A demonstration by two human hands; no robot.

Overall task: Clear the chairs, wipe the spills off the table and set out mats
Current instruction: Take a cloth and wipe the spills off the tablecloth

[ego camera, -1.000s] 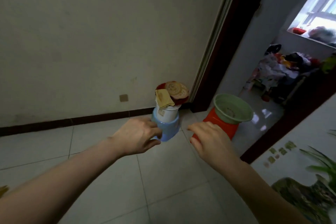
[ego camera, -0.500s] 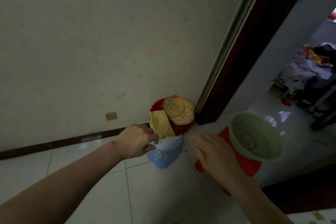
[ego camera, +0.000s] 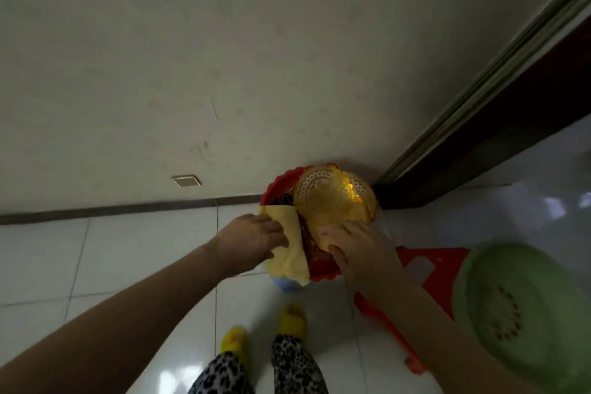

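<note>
Two hands meet over one stack in the head view, the only view there is. The stack stands on the floor in the corner where wall meets door frame: a red tray (ego camera: 281, 184) on top, with round gold mats (ego camera: 332, 198) piled in it and a yellow cloth (ego camera: 289, 248) draped over its near-left rim; a blue tub (ego camera: 286, 285) shows just below the tray. The left hand (ego camera: 256, 238) lies on the cloth at the tray's left rim, fingers curled onto the fabric, seemingly gripping it. The right hand (ego camera: 358, 249) rests on the near edge of the mats, fingers spread and fairly straight; whether they pinch a mat I cannot tell. Right of the tray stands a red stool (ego camera: 431, 265), a green basin (ego camera: 524, 307) on it.

My reading: this is the fetching step, gathering cloth and mats for wiping and setting out. The next move calls for lifting both cleanly off the tray without tipping the stack beneath.
</note>
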